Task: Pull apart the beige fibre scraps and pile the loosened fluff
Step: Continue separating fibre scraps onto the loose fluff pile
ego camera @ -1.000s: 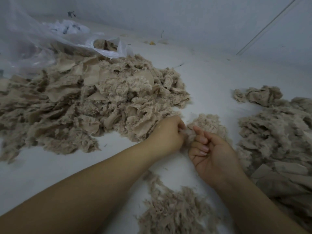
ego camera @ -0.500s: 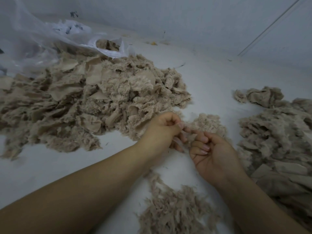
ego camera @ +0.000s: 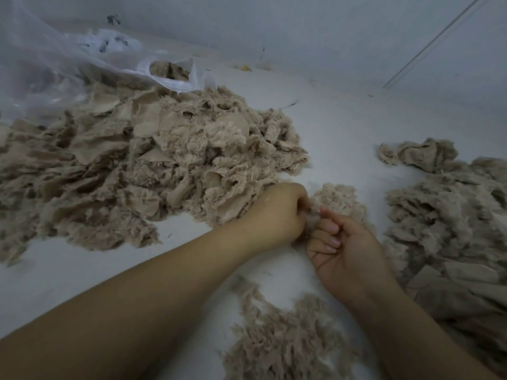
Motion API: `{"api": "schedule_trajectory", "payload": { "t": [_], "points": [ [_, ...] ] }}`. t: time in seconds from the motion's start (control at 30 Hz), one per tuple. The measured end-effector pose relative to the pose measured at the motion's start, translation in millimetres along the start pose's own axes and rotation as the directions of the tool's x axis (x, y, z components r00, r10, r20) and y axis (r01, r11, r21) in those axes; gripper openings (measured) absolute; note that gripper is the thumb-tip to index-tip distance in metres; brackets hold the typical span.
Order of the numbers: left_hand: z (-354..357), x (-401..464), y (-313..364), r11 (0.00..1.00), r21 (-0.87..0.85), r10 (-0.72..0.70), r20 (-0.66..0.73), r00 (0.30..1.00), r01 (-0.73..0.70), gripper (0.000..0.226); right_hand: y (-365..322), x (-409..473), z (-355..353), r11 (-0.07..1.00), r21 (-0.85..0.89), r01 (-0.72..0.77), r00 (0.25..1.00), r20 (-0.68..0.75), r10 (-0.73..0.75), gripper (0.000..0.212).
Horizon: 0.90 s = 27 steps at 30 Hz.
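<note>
A small beige fibre scrap [ego camera: 311,218] is stretched between my two hands at the centre of the white surface. My left hand [ego camera: 277,212] pinches its left end with curled fingers. My right hand [ego camera: 343,248], palm up with fingers curled, holds the other end. Just behind my hands lies a small tuft of fluff [ego camera: 337,197]. A low pile of loosened fluff [ego camera: 285,344] lies in front of me, between my forearms. The large heap of beige scraps [ego camera: 142,165] spreads across the left.
A second heap of beige scraps [ego camera: 450,215] fills the right side. A clear plastic bag [ego camera: 82,64] holding more scraps lies at the back left. A white wall [ego camera: 329,31] closes off the far side, and a thin rod [ego camera: 430,42] leans against it.
My left hand opened its fingers slightly half a second ago and has now closed again on the scrap, close against my right fingertips. My right hand stayed in place.
</note>
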State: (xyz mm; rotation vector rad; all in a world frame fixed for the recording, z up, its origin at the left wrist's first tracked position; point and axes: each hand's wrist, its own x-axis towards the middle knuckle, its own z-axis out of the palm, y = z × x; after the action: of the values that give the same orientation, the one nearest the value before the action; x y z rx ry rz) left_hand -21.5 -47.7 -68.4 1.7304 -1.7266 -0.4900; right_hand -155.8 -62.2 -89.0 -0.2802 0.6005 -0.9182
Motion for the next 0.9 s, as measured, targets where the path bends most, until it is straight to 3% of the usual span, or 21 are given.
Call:
{"api": "schedule_trajectory", "payload": {
  "t": [0.1, 0.27, 0.5, 0.6, 0.7, 0.83, 0.9],
  "points": [
    [15.9, 20.9, 2.3, 0.981, 0.127, 0.141, 0.06, 0.988, -0.148, 0.04, -0.9, -1.3, 1.8, 1.0, -0.011, 0.0, 1.0, 0.031, 0.0, 0.014],
    [26.0, 31.9, 2.4, 0.978, 0.123, 0.164, 0.046, 0.985, -0.169, 0.028, -6.0, -0.5, 2.3, 0.999, -0.009, 0.036, 0.999, -0.002, -0.036, 0.025],
    [16.2, 4.1, -7.0, 0.948, 0.023, 0.317, 0.014, 0.948, -0.317, 0.024, -8.5, -1.4, 2.5, 0.994, -0.056, -0.096, 0.993, 0.065, 0.1, 0.005],
    [4.7, -6.3, -10.1, 0.975, -0.089, 0.196, -0.088, 0.977, -0.204, 0.014, -6.2, -1.0, 2.0, 0.996, -0.067, -0.067, 0.997, 0.035, 0.069, 0.007],
    [-7.7, -19.0, -9.1, 0.935, -0.352, 0.001, -0.094, 0.996, -0.035, 0.011, -5.3, 0.7, 2.2, 0.997, -0.065, -0.039, 0.999, 0.001, 0.039, 0.009],
    [-13.4, -32.5, -5.1, 0.696, -0.709, -0.134, 0.028, 0.991, 0.114, 0.019, -3.5, -0.6, 2.5, 0.994, -0.111, 0.001, 1.0, 0.01, 0.0, 0.011],
    [-11.6, -35.1, -4.3, 0.573, -0.799, -0.193, 0.085, 0.977, 0.183, 0.017, -2.4, -1.4, 2.3, 0.99, -0.139, 0.0, 1.0, 0.031, 0.004, 0.009]
  ]
}}
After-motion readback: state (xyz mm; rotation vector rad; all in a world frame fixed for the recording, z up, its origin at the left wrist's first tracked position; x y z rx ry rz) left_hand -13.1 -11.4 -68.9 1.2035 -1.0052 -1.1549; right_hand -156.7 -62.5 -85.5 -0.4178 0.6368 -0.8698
